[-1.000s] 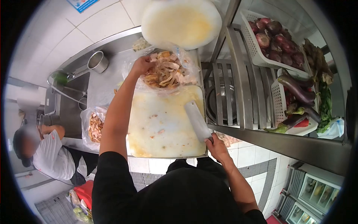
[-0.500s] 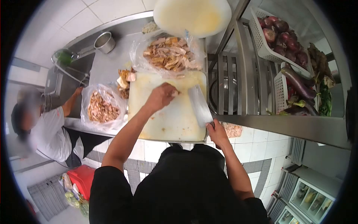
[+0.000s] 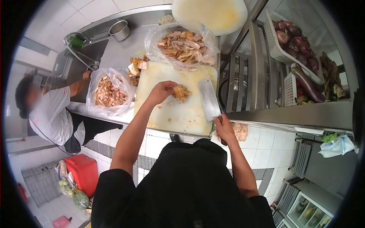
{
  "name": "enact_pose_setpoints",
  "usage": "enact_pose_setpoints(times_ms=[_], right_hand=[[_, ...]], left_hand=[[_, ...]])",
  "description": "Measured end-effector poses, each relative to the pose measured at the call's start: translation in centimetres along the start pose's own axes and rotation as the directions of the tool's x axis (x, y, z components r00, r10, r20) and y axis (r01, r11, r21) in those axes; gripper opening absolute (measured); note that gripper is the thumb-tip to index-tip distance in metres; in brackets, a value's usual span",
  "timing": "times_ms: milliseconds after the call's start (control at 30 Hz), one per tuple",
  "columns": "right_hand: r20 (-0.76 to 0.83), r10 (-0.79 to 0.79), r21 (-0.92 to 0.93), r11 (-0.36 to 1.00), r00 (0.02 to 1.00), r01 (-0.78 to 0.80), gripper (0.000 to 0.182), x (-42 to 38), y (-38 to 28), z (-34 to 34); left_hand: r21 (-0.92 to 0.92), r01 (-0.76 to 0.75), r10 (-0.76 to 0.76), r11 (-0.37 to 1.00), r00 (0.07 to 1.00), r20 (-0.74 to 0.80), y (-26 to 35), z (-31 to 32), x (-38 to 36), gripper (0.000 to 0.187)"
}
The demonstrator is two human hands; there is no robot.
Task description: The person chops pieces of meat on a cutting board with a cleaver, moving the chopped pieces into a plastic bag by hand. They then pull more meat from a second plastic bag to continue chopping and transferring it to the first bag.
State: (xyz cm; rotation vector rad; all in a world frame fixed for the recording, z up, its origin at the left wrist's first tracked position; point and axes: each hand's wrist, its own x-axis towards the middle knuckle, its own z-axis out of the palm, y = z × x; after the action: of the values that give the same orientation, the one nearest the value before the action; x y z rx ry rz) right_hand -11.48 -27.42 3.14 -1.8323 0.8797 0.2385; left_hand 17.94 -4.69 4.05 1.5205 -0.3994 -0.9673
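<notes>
My left hand [image 3: 163, 92] pinches the edge of a browned piece of meat [image 3: 181, 94] that rests on the white cutting board [image 3: 171, 119]. My right hand [image 3: 224, 128] is wrapped round the handle of a cleaver [image 3: 209, 99], whose broad blade lies along the board's right side. Behind the board, an open plastic bag [image 3: 182, 47] holds sliced meat. To the left is a second bag [image 3: 110, 92] with smaller chopped pieces. A few larger chunks of meat [image 3: 134, 70] sit against the board's back left corner.
At the left, a co-worker [image 3: 55, 112] reaches toward the sink [image 3: 85, 57]. A metal pot [image 3: 119, 30] and a round white board [image 3: 210, 15] stand at the back. The metal shelf [image 3: 289, 116] on the right carries baskets of red onions [image 3: 294, 41] and eggplants [image 3: 308, 84].
A browned meat piece now shows clearly on the board at my left hand's fingertips. My right hand still grips the cleaver. The whole view has shifted a little.
</notes>
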Motion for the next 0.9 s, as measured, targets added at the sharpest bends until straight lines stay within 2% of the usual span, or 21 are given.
enact_pose_setpoints(times_ms=[33, 67, 100, 133, 233, 267, 300, 333, 367, 400, 433, 467, 533, 567, 633, 667, 733, 767, 800, 867, 900], right_hand=[[0.001, 0.000, -0.004, 1.000, 1.000, 0.000, 0.041, 0.0, -0.1, -0.1], [0.001, -0.003, -0.009, 1.000, 1.000, 0.003, 0.041, -0.1, -0.1, -0.1], [-0.009, -0.011, -0.019, 1.000, 1.000, 0.011, 0.041, -0.1, -0.2, 0.0], [-0.019, -0.019, -0.027, 0.999, 1.000, 0.018, 0.041, 0.0, -0.3, 0.1], [-0.024, -0.032, -0.040, 0.999, 0.999, 0.031, 0.041, -0.4, -0.8, 0.0], [-0.026, -0.032, -0.042, 0.999, 0.999, 0.031, 0.041, -0.3, -0.5, 0.1], [-0.059, -0.101, -0.050, 0.994, 0.993, 0.099, 0.039, -0.2, -0.4, 0.3], [-0.093, -0.170, -0.059, 0.984, 0.981, 0.165, 0.036, -0.2, -0.3, 0.4], [-0.095, -0.169, -0.060, 0.985, 0.981, 0.164, 0.036, -0.2, -0.1, 0.3], [-0.061, -0.097, -0.049, 0.994, 0.993, 0.094, 0.039, -0.7, -1.1, 0.0], [-0.026, -0.025, -0.041, 0.999, 0.999, 0.024, 0.042, -1.0, -1.7, -0.2], [-0.027, -0.024, -0.044, 0.999, 0.999, 0.023, 0.042, -1.0, -1.7, -0.2], [-0.032, -0.037, -0.031, 0.999, 0.999, 0.036, 0.043, -0.8, -1.6, -0.2], [-0.035, -0.035, -0.030, 0.999, 0.999, 0.034, 0.043, -0.6, -1.5, -0.2], [-0.032, -0.029, -0.054, 0.998, 0.999, 0.027, 0.044, -0.6, -1.6, -0.1], [-0.033, -0.022, -0.048, 0.999, 0.999, 0.020, 0.044, -0.8, -1.6, -0.2], [-0.043, -0.035, -0.086, 0.996, 0.998, 0.031, 0.044, -2.1, -3.0, -0.7], [-0.161, -0.130, -0.063, 0.991, 0.978, 0.121, 0.037, -1.4, -0.4, 0.6], [-0.172, -0.116, -0.053, 0.993, 0.978, 0.109, 0.037, -2.2, -0.6, 0.3], [-0.065, 0.051, 0.275, 0.961, 0.997, -0.032, 0.030, -4.3, -1.5, -0.4], [-0.051, 0.023, 0.383, 0.924, 0.998, -0.002, 0.026, -4.8, -0.9, -0.3]], left_hand=[[0.440, -0.185, 0.195, 0.879, 0.980, 0.023, -0.2, 0.5, 0.3, 0.034], [0.778, -0.312, 0.353, 0.546, 0.927, 0.125, -0.6, 1.0, 0.4, 0.038], [0.755, -0.293, 0.293, 0.587, 0.946, 0.139, 0.0, 1.9, -0.2, 0.044], [0.754, -0.293, 0.295, 0.588, 0.945, 0.137, -0.1, 2.6, -0.5, 0.044], [0.813, -0.220, 0.261, 0.540, 0.962, 0.087, -0.8, 4.8, -1.8, 0.045], [0.830, -0.163, 0.276, 0.534, 0.961, 0.011, -1.3, 5.8, -2.8, 0.041], [0.842, -0.105, 0.292, 0.529, 0.954, -0.064, -1.8, 6.5, -3.5, 0.038], [0.841, -0.108, 0.294, 0.529, 0.954, -0.063, -2.0, 6.8, -4.0, 0.038], [0.779, -0.072, 0.276, 0.623, 0.952, -0.132, -2.2, 6.9, -4.5, 0.034], [0.703, -0.038, 0.248, 0.710, 0.948, -0.199, -2.4, 6.8, -4.8, 0.031], [0.727, 0.011, 0.254, 0.686, 0.933, -0.254, -2.7, 5.7, -4.6, 0.031], [0.747, 0.062, 0.262, 0.662, 0.914, -0.309, -2.7, 4.2, -4.4, 0.032], [0.976, -0.050, 0.587, 0.213, 0.805, -0.087, -1.6, 2.2, -5.0, 0.040], [0.976, -0.054, 0.587, 0.213, 0.805, -0.084, -1.2, 2.3, -4.7, 0.040], [0.893, -0.401, 0.471, 0.207, 0.841, 0.268, -0.9, 3.4, -4.3, 0.050], [0.891, -0.404, 0.464, 0.207, 0.842, 0.274, -1.1, 4.4, -4.3, 0.050], [0.908, -0.310, 0.297, 0.282, 0.928, 0.225, -1.7, 6.5, -4.0, 0.058], [0.932, -0.220, 0.239, 0.286, 0.959, 0.153, -1.9, 7.2, -3.8, 0.057], [0.931, -0.233, 0.231, 0.282, 0.958, 0.170, -1.9, 8.3, -4.1, 0.057], [0.961, -0.032, 0.177, 0.276, 0.984, -0.017, -1.8, 10.4, -5.6, 0.045], [0.962, -0.043, 0.166, 0.270, 0.986, -0.003, -1.7, 10.7, -6.1, 0.045]])
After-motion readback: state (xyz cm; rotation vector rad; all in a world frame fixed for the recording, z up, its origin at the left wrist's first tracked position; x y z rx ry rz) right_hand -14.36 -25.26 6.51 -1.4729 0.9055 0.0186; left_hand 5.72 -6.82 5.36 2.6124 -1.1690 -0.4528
